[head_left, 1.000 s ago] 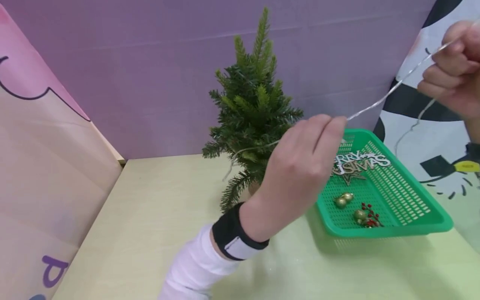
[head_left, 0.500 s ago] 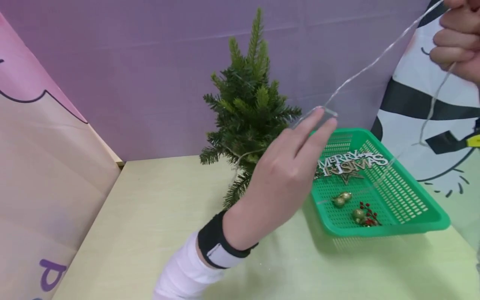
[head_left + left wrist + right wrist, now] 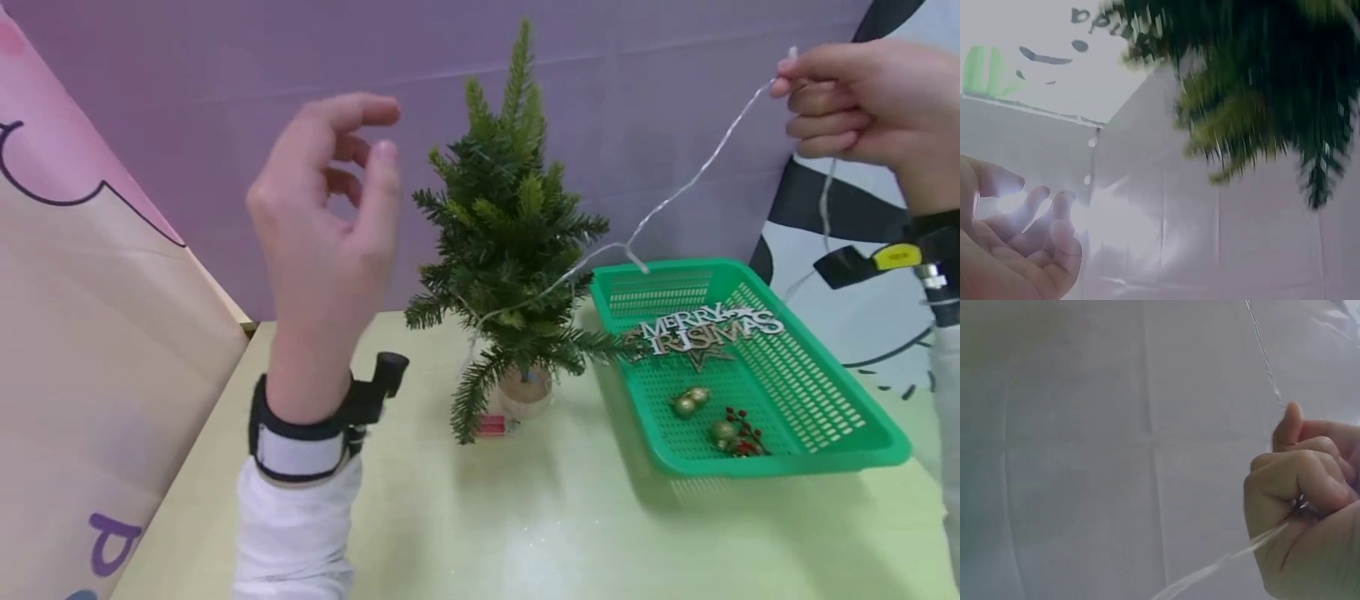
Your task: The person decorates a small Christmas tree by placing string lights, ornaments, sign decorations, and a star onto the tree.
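Note:
A small artificial Christmas tree (image 3: 510,225) stands upright on the table in the head view. A thin clear string-light wire (image 3: 686,185) runs across its lower front branches and rises to the upper right. My right hand (image 3: 862,108) pinches that wire between thumb and forefinger, the other fingers curled over it; more wire hangs below the palm. In the right wrist view the wire (image 3: 1222,562) passes through the fist. My left hand (image 3: 326,183) is raised to the left of the tree, its fingers loosely bent and holding nothing. The left wrist view shows tree branches beyond the left hand (image 3: 1022,244).
A green plastic basket (image 3: 840,458) sits right of the tree, holding a Merry Christmas sign (image 3: 708,329), gold balls (image 3: 690,402) and red berries (image 3: 742,433). A small red object (image 3: 491,426) lies by the tree's base (image 3: 525,392). A purple backdrop (image 3: 300,50) stands behind.
My left hand has left the wire and moved from in front of the tree to its left. My right hand has come lower and leftward, still holding the wire, which now spans from tree to hand.

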### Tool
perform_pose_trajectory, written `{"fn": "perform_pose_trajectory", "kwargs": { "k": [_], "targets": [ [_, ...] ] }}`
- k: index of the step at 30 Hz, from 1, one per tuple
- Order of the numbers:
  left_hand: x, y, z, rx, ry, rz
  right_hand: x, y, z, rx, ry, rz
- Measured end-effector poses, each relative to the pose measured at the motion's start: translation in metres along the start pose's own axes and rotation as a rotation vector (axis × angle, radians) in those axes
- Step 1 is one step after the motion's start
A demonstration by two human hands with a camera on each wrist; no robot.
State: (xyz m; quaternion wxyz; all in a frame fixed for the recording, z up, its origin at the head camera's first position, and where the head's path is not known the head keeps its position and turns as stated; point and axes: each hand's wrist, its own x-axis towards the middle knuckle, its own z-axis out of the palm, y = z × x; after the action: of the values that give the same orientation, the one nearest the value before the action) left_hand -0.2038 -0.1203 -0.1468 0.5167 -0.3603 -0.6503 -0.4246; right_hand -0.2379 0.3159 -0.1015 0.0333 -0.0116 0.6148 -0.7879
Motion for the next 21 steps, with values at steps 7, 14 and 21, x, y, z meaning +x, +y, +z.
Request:
{"fn": "perform_pose_trajectory", "kwargs": {
  "k": [7,14,21],
  "targets": [
    [0.039,-0.001,-0.004,0.115,-0.176,-0.282,0.025,-0.007,0.021,-0.767,0.131,0.037],
    [0.057,-0.027,0.015,0.293,-0.439,-0.382,0.042,-0.012,0.064,-1.447,0.072,0.047],
    [0.072,-0.050,0.036,0.201,-0.644,-0.540,0.063,-0.011,0.108,-1.613,0.063,0.018]
  ]
}}
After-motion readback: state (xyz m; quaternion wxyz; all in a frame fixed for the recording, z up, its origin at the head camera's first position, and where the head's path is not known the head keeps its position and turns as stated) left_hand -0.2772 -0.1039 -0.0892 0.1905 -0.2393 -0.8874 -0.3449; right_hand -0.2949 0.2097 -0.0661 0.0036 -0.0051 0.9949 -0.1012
